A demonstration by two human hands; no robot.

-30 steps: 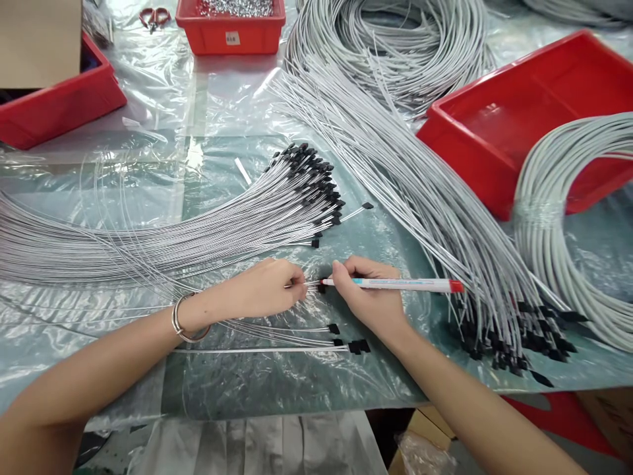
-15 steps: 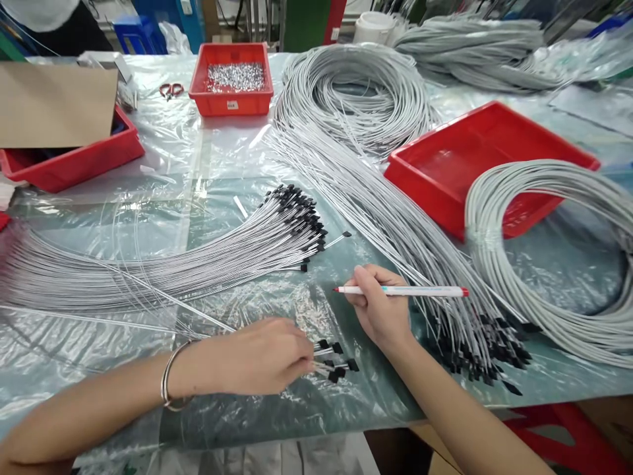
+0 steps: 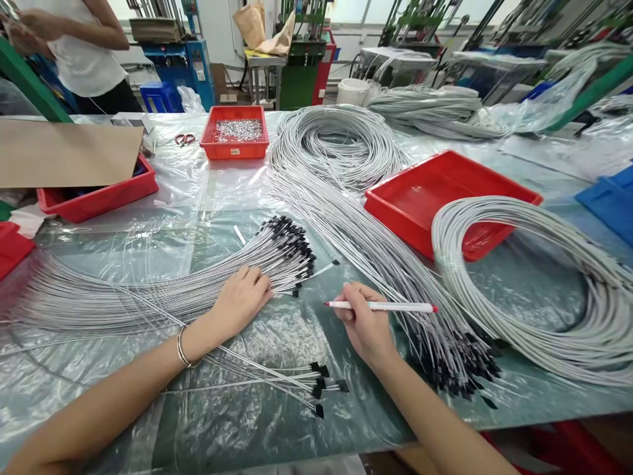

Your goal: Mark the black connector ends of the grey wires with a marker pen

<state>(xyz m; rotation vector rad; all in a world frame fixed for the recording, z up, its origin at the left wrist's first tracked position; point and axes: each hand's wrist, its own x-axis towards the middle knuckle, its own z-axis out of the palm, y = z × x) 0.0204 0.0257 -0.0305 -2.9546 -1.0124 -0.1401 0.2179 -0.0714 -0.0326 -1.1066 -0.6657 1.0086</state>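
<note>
My right hand (image 3: 366, 323) holds a white pen (image 3: 400, 307) with a red tip and red end, its tip pointing left above the table. My left hand (image 3: 242, 297) lies at the near edge of a fanned bundle of thin grey cables (image 3: 163, 297), fingers curled down on it near the black ends (image 3: 291, 247). Its fingertips are hidden; one black-ended cable sticks out just right of them. Several separate cables (image 3: 277, 376) with black ends lie nearer me, below the left hand. Right of the pen hand runs a thicker cable bundle (image 3: 395, 264), with black ends toward me.
A red bin (image 3: 235, 150) of small metal parts and red-handled snips (image 3: 184, 139) stand at the back. A red tray (image 3: 420, 191) and cable coils (image 3: 455, 244) occupy the right. Cardboard (image 3: 69, 155) covers another red bin (image 3: 103, 196) at left. A person (image 3: 89, 46) stands behind.
My left hand has let go of the small group of black-ended cables and moved up and left onto the large bundle. The pen stays in my right hand. The view has tilted up.
</note>
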